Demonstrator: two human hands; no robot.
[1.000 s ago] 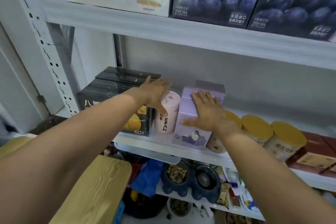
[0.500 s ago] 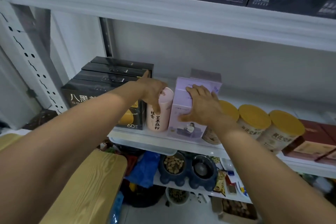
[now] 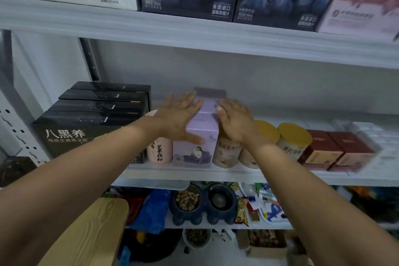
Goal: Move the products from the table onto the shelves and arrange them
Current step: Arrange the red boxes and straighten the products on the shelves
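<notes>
Left hand and right hand both lie flat w/ fingers straight and spread, pressing the lilac box from either side, no curl round it. Box is an upright pale-purple carton on the shelf, front pic of a seated figure; its text is too blurred to read. Touching its left: pink canister, "坚果藕粉". Further left: black boxes, "八黑养". Right of it: yellow-lid jars.
</notes>
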